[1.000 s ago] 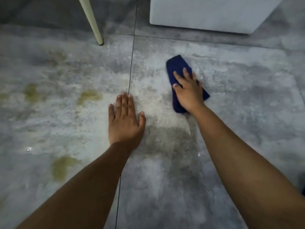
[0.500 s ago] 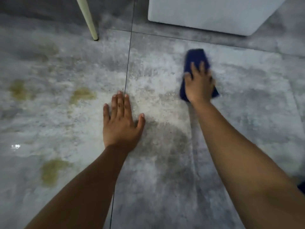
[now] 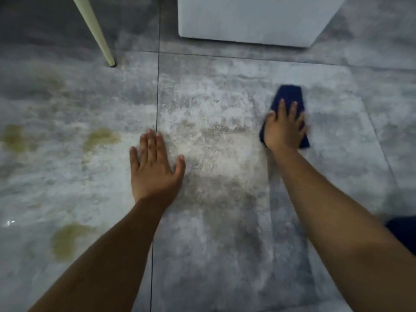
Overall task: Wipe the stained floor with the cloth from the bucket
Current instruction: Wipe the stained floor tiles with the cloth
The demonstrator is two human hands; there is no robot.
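Grey floor (image 3: 213, 255) has yellow stains (image 3: 101, 138) unwiped on its left, while right hand (image 3: 284, 129) presses flat on cloth (image 3: 289, 94) and left hand (image 3: 155, 167) rests spread.

grey tile floor (image 3: 225, 278), cream furniture leg (image 3: 94, 30), white cabinet base (image 3: 247, 19).

The cloth (image 3: 289, 95) is dark blue; the floor (image 3: 225, 244) is mottled grey with whitish patches; its stains (image 3: 101, 138) are olive-yellow; the leg (image 3: 94, 25) is cream; the box (image 3: 247, 16) is white.
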